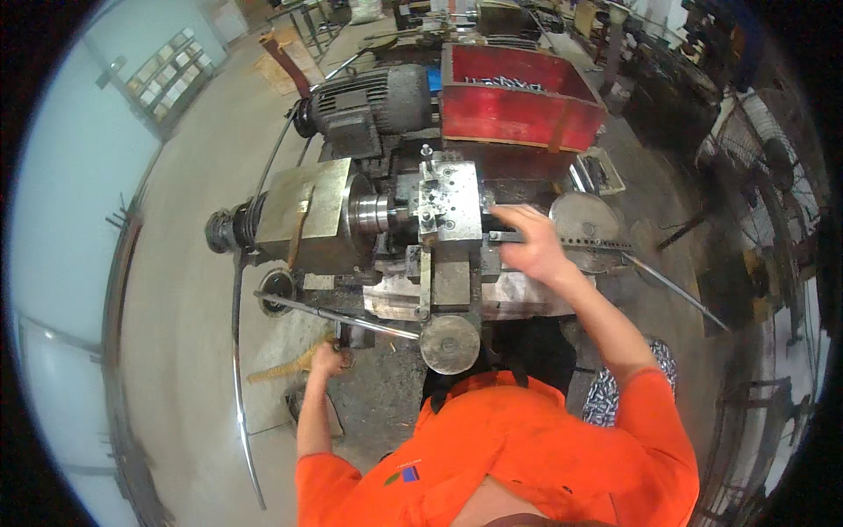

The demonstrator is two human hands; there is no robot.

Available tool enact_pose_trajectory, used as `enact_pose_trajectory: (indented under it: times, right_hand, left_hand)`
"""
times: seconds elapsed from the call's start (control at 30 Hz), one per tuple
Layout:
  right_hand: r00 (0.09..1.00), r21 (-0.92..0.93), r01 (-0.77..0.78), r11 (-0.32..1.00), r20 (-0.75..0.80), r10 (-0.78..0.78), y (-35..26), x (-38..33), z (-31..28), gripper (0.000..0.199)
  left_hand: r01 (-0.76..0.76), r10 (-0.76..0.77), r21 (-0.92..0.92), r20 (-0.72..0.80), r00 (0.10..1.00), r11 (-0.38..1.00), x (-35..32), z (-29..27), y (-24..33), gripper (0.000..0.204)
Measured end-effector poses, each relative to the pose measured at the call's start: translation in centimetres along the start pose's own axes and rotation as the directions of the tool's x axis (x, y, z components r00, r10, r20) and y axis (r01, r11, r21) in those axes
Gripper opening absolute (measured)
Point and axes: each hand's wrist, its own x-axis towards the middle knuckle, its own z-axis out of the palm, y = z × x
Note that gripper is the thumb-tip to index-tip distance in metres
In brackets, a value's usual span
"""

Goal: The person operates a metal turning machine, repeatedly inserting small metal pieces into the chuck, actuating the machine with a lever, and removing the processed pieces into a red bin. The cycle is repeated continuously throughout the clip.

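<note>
The left hand [327,358] is small and curled, so you can't tell what it holds. You can't tell what the right hand [534,246] touches by the metal block [451,198]. The red box [518,116] hides the bottom of what's inside. An orange sleeve [657,413] covers some small metal bits [602,400]. The bottom edge cuts off the orange shirt [500,439].

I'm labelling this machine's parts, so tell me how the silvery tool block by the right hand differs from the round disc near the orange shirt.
The tool block is boxy with straight edges, while the disc is round. The block's top is dotted with holes; the disc's face looks plain. The right hand is at the block's right side, while no hand is at the disc. Both look like grey metal.
</note>
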Motion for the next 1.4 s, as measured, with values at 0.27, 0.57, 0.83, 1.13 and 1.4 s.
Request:
enact_pose_trajectory:
  times: [0.27,0.57,0.83,1.13,1.4]
  right_hand:
    - [0.956,-0.137,0.094,0.986,0.288,-0.051,-2.7,9.3,11.5,0.025]
    - [0.943,-0.358,0.106,0.928,0.331,0.020,-1.2,9.8,14.5,0.019]
    - [0.863,-0.371,0.111,0.922,0.496,0.096,-2.2,11.0,14.0,0.026]
    - [0.843,-0.402,0.193,0.895,0.535,0.058,-2.7,10.9,13.9,0.027]
    - [0.892,-0.588,0.244,0.771,0.447,0.060,-1.6,13.2,4.8,0.031]
  left_hand:
    - [-0.107,0.100,0.048,-0.823,0.560,0.993,-14.6,-18.5,3.2,0.028]
    - [0.480,-0.241,0.162,-0.702,0.671,0.863,-15.4,-18.0,-2.1,0.034]
    - [0.540,-0.347,0.076,-0.689,0.637,0.838,-12.6,-21.6,-6.7,0.033]
    - [0.396,-0.334,-0.071,-0.683,0.649,0.916,-18.2,-12.9,4.0,0.038]
    - [0.349,-0.317,-0.096,-0.683,0.658,0.932,-19.3,-11.8,6.3,0.031]
